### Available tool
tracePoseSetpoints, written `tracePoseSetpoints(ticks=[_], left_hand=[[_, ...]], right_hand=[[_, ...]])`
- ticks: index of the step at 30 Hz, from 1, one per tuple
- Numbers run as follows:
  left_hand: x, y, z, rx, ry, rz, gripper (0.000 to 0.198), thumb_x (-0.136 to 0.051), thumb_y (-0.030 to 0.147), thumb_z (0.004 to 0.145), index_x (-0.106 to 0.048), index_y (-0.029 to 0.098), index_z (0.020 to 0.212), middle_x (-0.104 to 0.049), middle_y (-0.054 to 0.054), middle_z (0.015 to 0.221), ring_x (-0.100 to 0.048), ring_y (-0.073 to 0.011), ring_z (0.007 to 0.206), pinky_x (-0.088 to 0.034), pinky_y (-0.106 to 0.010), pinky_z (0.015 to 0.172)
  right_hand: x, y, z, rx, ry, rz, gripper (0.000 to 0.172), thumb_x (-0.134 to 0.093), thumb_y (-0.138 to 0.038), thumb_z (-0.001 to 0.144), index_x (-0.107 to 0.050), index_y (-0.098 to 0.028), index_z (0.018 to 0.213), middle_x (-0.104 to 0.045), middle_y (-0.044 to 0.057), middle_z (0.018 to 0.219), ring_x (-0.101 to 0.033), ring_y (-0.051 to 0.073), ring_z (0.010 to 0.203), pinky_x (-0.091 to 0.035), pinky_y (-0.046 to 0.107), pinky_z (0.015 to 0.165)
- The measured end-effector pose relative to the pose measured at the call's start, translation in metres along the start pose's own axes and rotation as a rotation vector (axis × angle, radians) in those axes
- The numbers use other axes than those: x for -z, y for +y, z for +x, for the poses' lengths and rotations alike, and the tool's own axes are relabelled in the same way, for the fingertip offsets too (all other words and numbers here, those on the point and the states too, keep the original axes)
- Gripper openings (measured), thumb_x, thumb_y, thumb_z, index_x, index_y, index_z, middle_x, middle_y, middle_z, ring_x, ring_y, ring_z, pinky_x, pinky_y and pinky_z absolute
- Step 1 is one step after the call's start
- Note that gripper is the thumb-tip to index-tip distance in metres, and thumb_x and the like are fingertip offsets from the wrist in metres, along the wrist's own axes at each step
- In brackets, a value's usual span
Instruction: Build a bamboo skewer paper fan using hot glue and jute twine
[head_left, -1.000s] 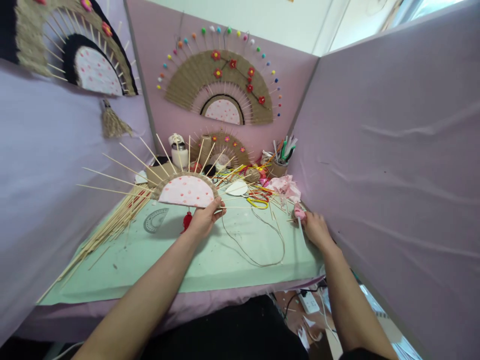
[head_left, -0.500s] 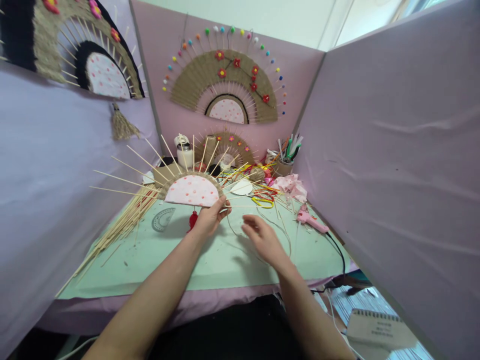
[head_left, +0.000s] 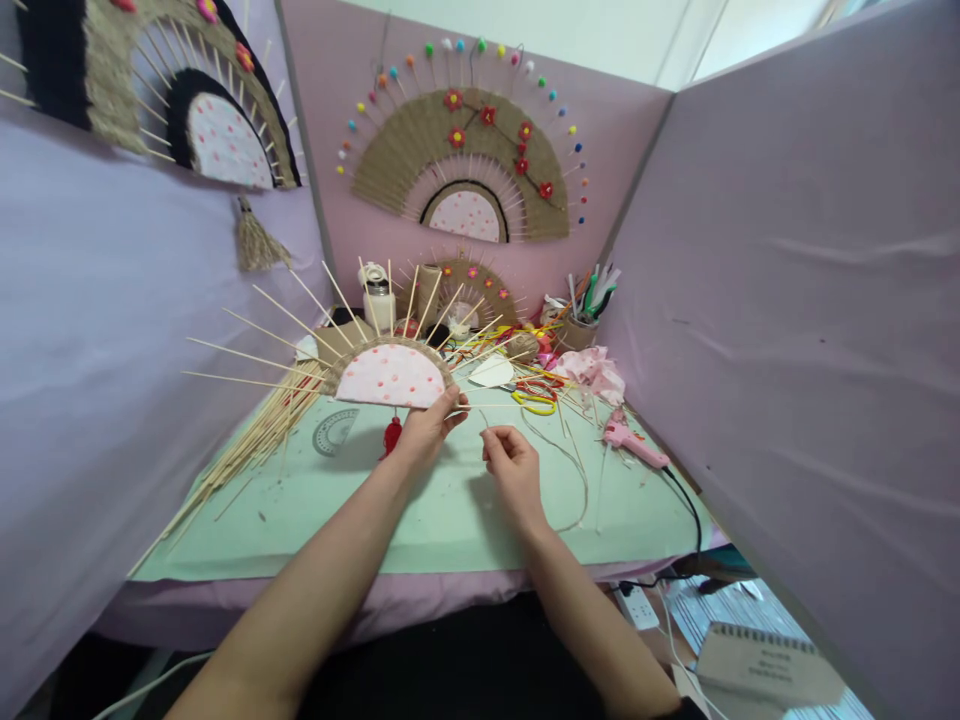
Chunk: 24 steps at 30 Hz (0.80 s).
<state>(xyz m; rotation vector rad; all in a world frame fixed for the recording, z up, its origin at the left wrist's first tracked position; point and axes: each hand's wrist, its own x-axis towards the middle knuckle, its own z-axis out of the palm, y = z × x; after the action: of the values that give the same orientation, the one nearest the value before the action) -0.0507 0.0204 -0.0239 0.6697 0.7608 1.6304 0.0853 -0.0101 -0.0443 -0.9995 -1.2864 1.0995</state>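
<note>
My left hand (head_left: 431, 430) grips the right lower corner of a half-round fan (head_left: 390, 374), holding it above the table. The fan has a white, pink-dotted centre, a twine-covered rim and thin wooden sticks spreading outward. A red tassel (head_left: 392, 437) shows below its lower edge. To the right, my right hand (head_left: 512, 465) is closed in a pinch on a thin twine (head_left: 484, 420); its tip pokes up from the fingers. More twine (head_left: 581, 490) curves over the green tabletop on the right of that hand.
A bundle of wooden sticks (head_left: 240, 440) and a clear protractor (head_left: 335, 432) lie at left. Yellow-handled scissors (head_left: 536, 402) and a pink glue gun (head_left: 636, 443) with a black cord are at right. Behind stand a white bottle (head_left: 380, 305) and a tool cup (head_left: 576, 330).
My right hand has closed its fingers on the twine, whereas they were loosely apart before. The left hand still holds the fan. The whole view has shifted slightly.
</note>
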Motion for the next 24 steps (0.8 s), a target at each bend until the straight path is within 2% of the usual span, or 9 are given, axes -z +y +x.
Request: tracePoseSetpoints(ticks=[8, 18, 24], left_hand=[[-0.003, 0.001, -0.002, 0.039, 0.023, 0.027, 0.037, -0.082, 0.035, 0.060, -0.064, 0.012, 0.083, -0.067, -0.004, 0.078, -0.064, -0.0124, 0.073, -0.052, -0.023, 0.063], [0.000, 0.000, -0.002, -0.007, -0.034, 0.151, 0.033, -0.076, 0.039, 0.066, -0.069, 0.014, 0.087, -0.069, -0.009, 0.096, -0.061, -0.0170, 0.089, -0.047, -0.024, 0.067], [0.001, -0.002, -0.003, 0.021, -0.059, 0.132, 0.031, -0.075, 0.038, 0.068, -0.068, 0.015, 0.087, -0.070, -0.009, 0.093, -0.062, -0.0163, 0.089, -0.048, -0.024, 0.068]], right_hand=[[-0.004, 0.009, 0.008, 0.022, 0.053, 0.064, 0.024, -0.062, -0.042, 0.080, -0.059, -0.019, 0.073, -0.051, -0.004, 0.059, -0.043, 0.010, 0.053, -0.035, 0.022, 0.051], [-0.007, 0.007, 0.007, -0.006, 0.093, 0.098, 0.028, -0.064, -0.042, 0.078, -0.054, -0.019, 0.066, -0.049, -0.005, 0.056, -0.042, 0.009, 0.047, -0.036, 0.023, 0.047], [-0.007, 0.004, 0.008, -0.005, 0.097, 0.080, 0.028, -0.065, -0.041, 0.076, -0.053, -0.019, 0.063, -0.049, -0.005, 0.054, -0.045, 0.009, 0.048, -0.039, 0.023, 0.048]])
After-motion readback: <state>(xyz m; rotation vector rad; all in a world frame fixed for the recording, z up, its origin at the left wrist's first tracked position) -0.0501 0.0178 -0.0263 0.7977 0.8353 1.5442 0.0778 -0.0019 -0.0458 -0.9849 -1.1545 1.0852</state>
